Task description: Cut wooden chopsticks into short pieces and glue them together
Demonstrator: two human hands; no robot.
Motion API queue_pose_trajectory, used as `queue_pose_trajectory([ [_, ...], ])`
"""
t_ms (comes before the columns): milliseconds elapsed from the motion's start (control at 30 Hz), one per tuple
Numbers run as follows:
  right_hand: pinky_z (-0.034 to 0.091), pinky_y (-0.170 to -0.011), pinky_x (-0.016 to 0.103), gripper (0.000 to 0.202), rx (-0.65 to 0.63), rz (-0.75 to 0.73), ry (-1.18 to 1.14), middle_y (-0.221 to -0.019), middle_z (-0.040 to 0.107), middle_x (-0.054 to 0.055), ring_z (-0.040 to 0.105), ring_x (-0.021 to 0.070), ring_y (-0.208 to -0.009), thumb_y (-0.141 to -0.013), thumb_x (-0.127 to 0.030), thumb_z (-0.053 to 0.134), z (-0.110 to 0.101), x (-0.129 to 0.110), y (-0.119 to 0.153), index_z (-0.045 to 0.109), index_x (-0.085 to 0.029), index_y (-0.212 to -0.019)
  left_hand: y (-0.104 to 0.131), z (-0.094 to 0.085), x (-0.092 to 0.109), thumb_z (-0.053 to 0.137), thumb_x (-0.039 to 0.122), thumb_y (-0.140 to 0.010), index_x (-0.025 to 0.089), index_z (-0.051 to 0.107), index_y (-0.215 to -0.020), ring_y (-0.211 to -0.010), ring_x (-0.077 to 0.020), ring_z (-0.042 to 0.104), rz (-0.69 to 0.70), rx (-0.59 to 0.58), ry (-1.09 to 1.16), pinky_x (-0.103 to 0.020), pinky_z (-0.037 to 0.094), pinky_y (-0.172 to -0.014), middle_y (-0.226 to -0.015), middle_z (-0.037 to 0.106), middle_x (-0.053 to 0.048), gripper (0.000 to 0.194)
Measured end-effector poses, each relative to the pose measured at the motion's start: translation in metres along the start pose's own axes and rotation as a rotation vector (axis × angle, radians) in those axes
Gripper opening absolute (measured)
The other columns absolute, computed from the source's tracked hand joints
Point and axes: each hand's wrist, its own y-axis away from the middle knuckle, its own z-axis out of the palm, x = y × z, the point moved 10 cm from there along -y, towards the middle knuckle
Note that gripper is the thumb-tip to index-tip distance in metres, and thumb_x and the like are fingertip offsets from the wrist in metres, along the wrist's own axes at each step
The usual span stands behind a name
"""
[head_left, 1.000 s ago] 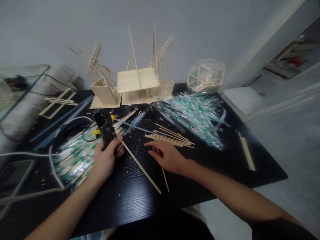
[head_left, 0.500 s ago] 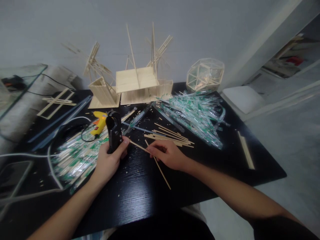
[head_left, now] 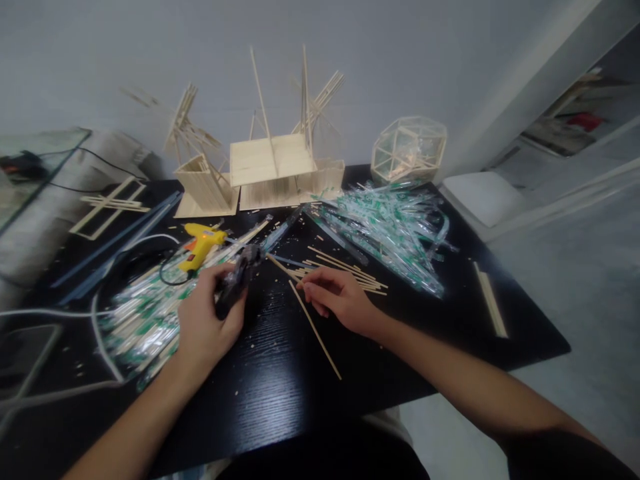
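Note:
My left hand (head_left: 210, 313) is wrapped round a black hand cutter (head_left: 239, 277), slightly blurred, its head pointing away and to the right. Between the thumb and fingers of my right hand (head_left: 333, 300) is a thin wooden stick (head_left: 283, 268), slanting up and left with its far end near the cutter's head. Another thin stick (head_left: 317, 333) lies on the table just below my right hand. Beyond that hand, several loose sticks (head_left: 353, 270) are fanned out.
A yellow glue gun (head_left: 201, 245) lies on plastic-wrapped sticks (head_left: 145, 320) at left. Wooden models (head_left: 273, 160) stand along the wall. Clear green-printed wrappers (head_left: 395, 233) are heaped at right, near a faceted frame (head_left: 410, 150). Small offcuts dot the black table (head_left: 270, 400).
The cutter has tilted from upright, its head swinging right and forward. My left hand no longer pinches the stick's end. The stick has turned, its far end now pointing farther up the table.

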Motion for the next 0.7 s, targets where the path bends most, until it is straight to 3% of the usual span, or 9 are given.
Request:
queue_pose_trajectory([
  [233,0.031,-0.042,0.019,0.023,0.038,-0.045,-0.099,-0.072,0.061,-0.003,0.046,0.0052,-0.050,-0.088,-0.040,0.076,-0.002,-0.008,0.001,0.068,-0.019,-0.094,-0.004,0.012,0.012,0.055,0.034,-0.094,0.019,0.056,-0.122,-0.107,-0.0305,0.066,0.126,-0.104,-0.190,-0.042,0.053,-0.092,-0.114,0.067,-0.013,0.032],
  [700,0.038,-0.048,0.021,0.031,0.060,-0.059,0.078,-0.075,0.061,-0.001,0.047,0.0079,-0.056,-0.085,-0.047,0.077,-0.004,-0.009,0.002,0.069,-0.018,-0.093,0.010,0.028,0.028,0.053,0.034,-0.096,0.019,0.057,-0.115,-0.097,-0.0269,0.069,0.276,-0.237,-0.166,-0.038,0.055,-0.085,-0.105,0.069,-0.010,0.024],
])
